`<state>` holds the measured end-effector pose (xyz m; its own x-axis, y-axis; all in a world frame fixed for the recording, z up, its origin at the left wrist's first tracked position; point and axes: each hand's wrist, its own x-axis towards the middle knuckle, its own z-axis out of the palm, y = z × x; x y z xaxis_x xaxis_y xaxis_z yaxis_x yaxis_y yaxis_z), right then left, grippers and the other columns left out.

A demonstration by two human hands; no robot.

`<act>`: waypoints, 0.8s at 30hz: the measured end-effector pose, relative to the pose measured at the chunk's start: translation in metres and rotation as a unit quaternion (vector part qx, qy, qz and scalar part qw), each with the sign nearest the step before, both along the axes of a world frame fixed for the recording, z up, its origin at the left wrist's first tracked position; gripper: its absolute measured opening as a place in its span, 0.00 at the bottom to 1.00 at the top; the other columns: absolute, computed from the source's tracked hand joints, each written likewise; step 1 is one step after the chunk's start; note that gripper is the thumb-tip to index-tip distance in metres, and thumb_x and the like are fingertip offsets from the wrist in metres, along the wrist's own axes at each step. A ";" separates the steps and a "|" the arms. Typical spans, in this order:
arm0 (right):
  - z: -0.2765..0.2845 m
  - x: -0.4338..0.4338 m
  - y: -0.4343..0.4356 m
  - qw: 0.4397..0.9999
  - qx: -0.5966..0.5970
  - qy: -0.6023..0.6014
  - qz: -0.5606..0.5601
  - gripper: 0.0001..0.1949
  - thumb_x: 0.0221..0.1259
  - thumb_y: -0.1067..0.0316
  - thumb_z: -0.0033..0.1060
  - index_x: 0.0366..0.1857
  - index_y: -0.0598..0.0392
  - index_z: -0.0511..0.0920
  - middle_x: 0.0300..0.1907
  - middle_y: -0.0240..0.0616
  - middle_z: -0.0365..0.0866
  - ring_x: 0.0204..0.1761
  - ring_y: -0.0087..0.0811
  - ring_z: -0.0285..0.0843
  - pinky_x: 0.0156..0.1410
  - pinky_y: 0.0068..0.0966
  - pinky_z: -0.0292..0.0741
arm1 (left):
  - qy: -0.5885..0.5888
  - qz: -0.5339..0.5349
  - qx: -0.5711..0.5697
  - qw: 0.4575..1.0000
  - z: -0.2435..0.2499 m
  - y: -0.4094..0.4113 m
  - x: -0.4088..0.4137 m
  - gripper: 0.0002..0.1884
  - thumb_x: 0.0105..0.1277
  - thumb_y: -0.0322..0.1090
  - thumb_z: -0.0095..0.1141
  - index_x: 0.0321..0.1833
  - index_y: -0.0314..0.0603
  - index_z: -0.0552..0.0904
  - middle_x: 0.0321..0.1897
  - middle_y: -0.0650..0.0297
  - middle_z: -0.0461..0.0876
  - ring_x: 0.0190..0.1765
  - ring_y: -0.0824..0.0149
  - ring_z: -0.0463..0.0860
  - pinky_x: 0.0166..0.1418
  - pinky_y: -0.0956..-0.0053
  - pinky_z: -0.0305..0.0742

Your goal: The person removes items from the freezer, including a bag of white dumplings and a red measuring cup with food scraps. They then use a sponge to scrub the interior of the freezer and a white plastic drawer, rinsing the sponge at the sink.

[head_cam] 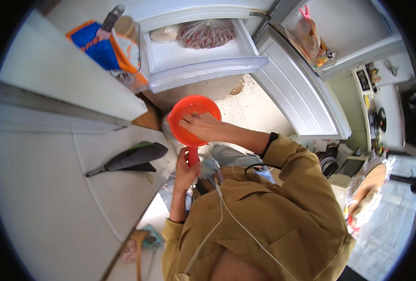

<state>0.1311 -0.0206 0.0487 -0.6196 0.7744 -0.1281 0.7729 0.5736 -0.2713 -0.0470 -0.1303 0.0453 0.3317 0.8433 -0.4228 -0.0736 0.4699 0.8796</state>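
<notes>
A red plastic dipper with a handle is held in front of my body, below the pulled-out freezer drawer. My left hand is closed around its handle. Over the dipper's bowl is my right hand, fingers partly bent and reaching inside; whether they touch anything there cannot be told. Liquid seems to lie in the bowl. Above, the white drawer with a clear front holds a plastic bag of dark red pieces and a pale wrapped item.
An open fridge door stands to the right, with a pink-clipped bag in the door above it. A blue and orange package is at the upper left. A folded black umbrella lies against the white surface at left.
</notes>
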 end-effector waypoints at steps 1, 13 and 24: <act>0.016 0.004 0.001 0.987 -0.069 0.128 -0.073 0.25 0.65 0.73 0.58 0.64 0.51 0.62 0.51 0.46 0.78 0.47 0.45 0.85 0.48 0.43 0.81 | 0.003 -0.002 -0.003 1.000 0.002 0.003 -0.003 0.25 0.56 0.17 0.56 0.59 0.34 0.70 0.33 0.61 0.79 0.24 0.73 0.77 0.25 0.77 0.71; 0.098 0.185 0.171 0.273 -0.240 0.840 -0.403 0.17 0.74 0.72 0.39 0.61 0.72 0.65 0.65 0.67 0.65 0.70 0.63 0.66 0.76 0.63 0.67 | 0.019 0.014 -0.051 0.998 0.007 0.015 -0.002 0.27 0.56 0.16 0.54 0.61 0.31 0.69 0.34 0.60 0.79 0.26 0.72 0.77 0.26 0.77 0.72; 0.009 0.242 0.320 -0.019 -0.014 0.927 -0.373 0.16 0.80 0.66 0.39 0.61 0.60 0.72 0.63 0.44 0.75 0.63 0.46 0.76 0.65 0.53 0.78 | 0.029 0.034 -0.097 0.994 0.008 0.031 0.011 0.26 0.57 0.16 0.54 0.60 0.32 0.68 0.34 0.61 0.79 0.25 0.72 0.77 0.27 0.77 0.73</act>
